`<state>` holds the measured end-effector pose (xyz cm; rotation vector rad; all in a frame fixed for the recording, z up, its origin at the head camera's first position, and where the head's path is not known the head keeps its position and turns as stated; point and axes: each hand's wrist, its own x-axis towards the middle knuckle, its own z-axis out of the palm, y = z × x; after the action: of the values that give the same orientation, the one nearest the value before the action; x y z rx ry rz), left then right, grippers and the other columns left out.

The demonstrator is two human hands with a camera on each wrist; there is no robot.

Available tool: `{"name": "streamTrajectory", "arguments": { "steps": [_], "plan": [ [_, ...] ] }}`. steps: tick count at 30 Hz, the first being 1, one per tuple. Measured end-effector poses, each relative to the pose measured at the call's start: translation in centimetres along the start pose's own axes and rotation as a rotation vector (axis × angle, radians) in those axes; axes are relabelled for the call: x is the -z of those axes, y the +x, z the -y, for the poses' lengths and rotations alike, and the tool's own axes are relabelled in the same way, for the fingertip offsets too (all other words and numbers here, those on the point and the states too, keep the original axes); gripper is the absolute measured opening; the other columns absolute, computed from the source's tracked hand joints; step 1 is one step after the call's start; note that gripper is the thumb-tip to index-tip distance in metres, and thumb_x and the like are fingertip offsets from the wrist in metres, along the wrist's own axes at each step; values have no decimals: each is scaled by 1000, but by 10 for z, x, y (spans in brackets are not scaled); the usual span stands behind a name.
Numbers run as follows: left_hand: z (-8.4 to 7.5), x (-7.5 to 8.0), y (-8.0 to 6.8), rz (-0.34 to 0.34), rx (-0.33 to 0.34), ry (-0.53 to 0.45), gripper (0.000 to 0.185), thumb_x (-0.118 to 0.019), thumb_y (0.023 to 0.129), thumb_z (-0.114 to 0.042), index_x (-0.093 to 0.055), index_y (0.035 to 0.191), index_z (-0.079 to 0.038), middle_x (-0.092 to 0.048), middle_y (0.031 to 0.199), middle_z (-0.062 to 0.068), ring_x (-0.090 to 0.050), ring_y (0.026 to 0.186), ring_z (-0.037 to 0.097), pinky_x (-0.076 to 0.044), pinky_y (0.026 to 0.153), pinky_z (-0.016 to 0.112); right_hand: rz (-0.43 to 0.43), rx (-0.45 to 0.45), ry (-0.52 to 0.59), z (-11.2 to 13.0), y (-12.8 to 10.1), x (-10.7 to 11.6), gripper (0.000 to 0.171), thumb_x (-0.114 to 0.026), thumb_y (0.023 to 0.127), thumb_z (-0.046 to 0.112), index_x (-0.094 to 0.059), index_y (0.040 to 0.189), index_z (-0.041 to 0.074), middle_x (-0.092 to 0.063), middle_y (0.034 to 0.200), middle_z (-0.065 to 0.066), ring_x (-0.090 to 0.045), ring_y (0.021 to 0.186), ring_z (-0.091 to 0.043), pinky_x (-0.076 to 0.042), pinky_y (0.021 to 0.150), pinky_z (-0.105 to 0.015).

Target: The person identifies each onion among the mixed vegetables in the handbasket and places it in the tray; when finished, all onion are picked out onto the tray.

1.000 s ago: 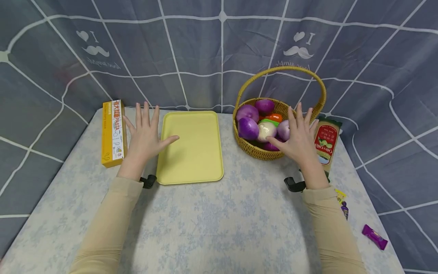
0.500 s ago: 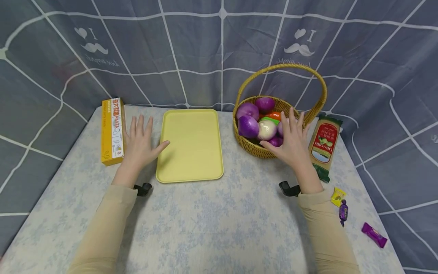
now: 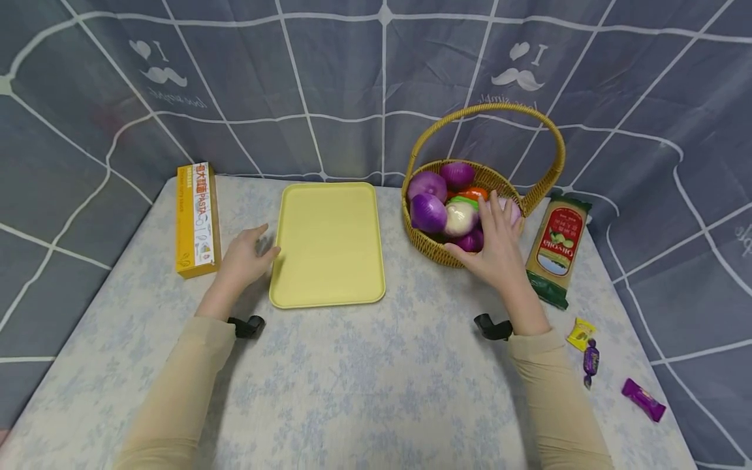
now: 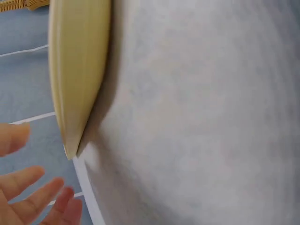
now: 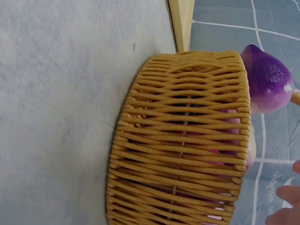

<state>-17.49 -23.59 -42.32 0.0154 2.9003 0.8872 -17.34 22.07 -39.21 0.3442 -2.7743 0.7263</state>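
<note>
Blue cloth (image 3: 346, 72) with white lines hangs behind a pale worktop (image 3: 352, 385). The left hand (image 3: 242, 260) is between a box (image 3: 196, 220) and the yellow tray (image 3: 329, 245), its fingers loose and holding nothing. The basket (image 3: 427, 247) sits right of the tray. The right hand (image 3: 499, 253) is over its front right side, thumb and fingers wide apart; I cannot tell if they touch the onions (image 3: 429, 213) inside. A pack (image 3: 557, 251) and three sweets (image 3: 591, 359) lie further right.
</note>
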Motion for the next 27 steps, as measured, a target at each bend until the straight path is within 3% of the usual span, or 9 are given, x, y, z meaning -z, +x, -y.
{"name": "streamTrajectory", "arguments": {
  "steps": [7,14,19,27],
  "plan": [
    [-1,-3,5,72,74,-78,63,-57,98,-20,-32,151,4,-46,141,30,-51,122,43,-48,97,52,30,-53,91,4,1,-2,105,-70,83,60,-19,158,8,-11,166,-12,-2,151,-43,-4,119,-65],
    [1,-8,10,90,107,-137,60,-57,97,-13,-34,149,7,-53,131,29,-53,111,36,-48,83,37,3,-114,176,12,5,-3,99,-73,82,56,-24,157,14,-27,161,-13,-23,149,-35,-23,117,-62],
    [3,-12,14,91,129,-239,57,-56,96,-6,-37,147,7,-53,130,27,-53,113,33,-49,82,30,-40,-148,230,16,9,-5,95,-76,81,52,-31,154,13,-37,153,-16,-37,140,-34,-32,114,-59],
    [2,-13,17,103,161,-290,58,-55,97,-4,-33,150,5,-49,136,28,-50,121,37,-48,94,39,-43,-207,308,26,15,-3,91,-78,81,49,-35,152,12,-44,144,-17,-44,131,-33,-38,110,-54]
  ]
}}
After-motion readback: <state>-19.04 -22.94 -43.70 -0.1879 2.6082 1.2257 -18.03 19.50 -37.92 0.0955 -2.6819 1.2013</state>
